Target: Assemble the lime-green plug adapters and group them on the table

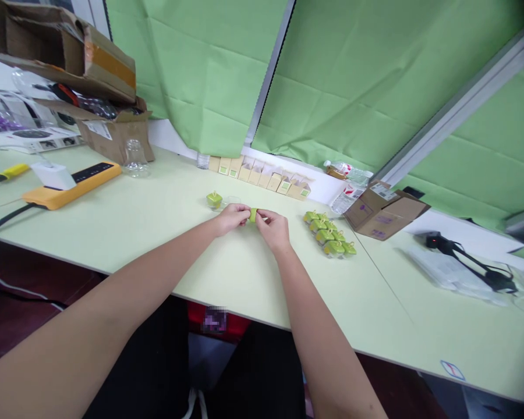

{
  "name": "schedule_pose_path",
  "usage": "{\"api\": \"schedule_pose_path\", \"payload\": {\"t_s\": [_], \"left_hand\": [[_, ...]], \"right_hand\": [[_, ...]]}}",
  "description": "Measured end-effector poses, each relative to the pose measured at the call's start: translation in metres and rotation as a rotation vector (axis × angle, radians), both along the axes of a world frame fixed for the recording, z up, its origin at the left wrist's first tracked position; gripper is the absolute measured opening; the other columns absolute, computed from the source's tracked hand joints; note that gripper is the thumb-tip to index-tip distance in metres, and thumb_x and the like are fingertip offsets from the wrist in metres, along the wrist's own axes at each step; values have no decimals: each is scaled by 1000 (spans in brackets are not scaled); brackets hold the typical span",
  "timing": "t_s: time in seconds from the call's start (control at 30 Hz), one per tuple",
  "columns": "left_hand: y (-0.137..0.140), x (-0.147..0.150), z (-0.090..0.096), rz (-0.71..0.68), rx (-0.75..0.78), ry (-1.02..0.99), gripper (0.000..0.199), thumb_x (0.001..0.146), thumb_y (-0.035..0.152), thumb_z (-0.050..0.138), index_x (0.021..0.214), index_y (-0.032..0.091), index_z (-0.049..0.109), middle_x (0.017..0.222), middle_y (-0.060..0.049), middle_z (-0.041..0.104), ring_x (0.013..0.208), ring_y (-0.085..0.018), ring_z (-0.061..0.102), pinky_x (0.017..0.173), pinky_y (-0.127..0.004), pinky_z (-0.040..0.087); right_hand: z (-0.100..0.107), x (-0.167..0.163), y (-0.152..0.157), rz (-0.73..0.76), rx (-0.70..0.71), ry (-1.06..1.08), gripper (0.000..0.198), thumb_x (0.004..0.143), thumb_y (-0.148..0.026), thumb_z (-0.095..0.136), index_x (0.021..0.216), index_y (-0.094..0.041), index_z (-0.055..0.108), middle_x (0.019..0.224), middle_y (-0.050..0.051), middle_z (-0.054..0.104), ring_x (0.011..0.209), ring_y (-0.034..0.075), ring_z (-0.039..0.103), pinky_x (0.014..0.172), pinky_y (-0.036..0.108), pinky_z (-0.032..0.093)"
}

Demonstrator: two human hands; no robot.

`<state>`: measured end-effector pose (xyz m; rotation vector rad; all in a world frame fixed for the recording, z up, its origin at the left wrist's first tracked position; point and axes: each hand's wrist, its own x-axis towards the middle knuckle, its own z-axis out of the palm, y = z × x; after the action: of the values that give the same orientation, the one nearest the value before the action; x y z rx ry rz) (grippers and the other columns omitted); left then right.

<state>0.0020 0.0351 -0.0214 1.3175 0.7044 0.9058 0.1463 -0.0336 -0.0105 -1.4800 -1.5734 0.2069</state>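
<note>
Both my left hand (234, 218) and my right hand (272, 228) are closed on a small green lid (253, 215), held between the fingertips above the table. Its finer shape is partly covered by my fingers. Just behind my left hand a clear plastic cup (231, 202) lies on the table, hard to make out. Left of that stands one small container with a green lid (214, 200) and a loop on top. To the right of my right hand, several green-lidded clear containers (325, 235) stand together in rows.
Small brown cardboard boxes (257, 173) line the table's back edge. An orange power strip (76, 185), a clear plastic bottle (135, 157) and stacked cartons (113, 131) are at the left. An open carton (382, 214), plastic bottles (349, 173) and black cables (471, 262) lie at the right.
</note>
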Motion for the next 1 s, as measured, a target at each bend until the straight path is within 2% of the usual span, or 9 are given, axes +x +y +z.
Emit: {"api": "schedule_pose_path", "payload": {"t_s": [0.17,0.4,0.57,0.77,1.0], "left_hand": [[-2,0,0,-1,95,76,10,70,15,53,65,15,61,51,3,45,51,-9,43,53,-23,37],[0,2,-3,-10,118,62,12,73,20,54,72,14,65,55,2,52,54,-11,49,56,-24,42],[-2,1,-4,-6,160,116,13,72,21,59,78,13,67,60,2,56,57,-11,51,59,-24,43],[0,1,-9,3,230,172,9,73,21,56,69,15,61,57,2,54,57,-11,52,61,-24,43],[4,2,-15,18,257,168,9,72,22,56,70,16,62,58,2,55,57,-11,52,60,-24,42]], "right_hand": [[3,-1,-2,4,1,-7,26,84,-37,56,87,-23,77,81,0,74,56,12,54,59,25,43],[0,4,1,-24,-18,44,28,83,-40,56,91,-23,77,85,1,75,56,13,55,60,26,46],[-5,9,4,7,-32,91,28,82,-40,57,92,-23,77,86,1,75,59,13,58,61,26,47],[-6,10,5,25,-51,104,28,82,-39,57,92,-23,77,86,1,75,61,14,61,61,25,48],[-7,9,5,22,-53,94,27,82,-39,57,90,-23,77,86,1,75,63,13,60,62,24,47]]}}
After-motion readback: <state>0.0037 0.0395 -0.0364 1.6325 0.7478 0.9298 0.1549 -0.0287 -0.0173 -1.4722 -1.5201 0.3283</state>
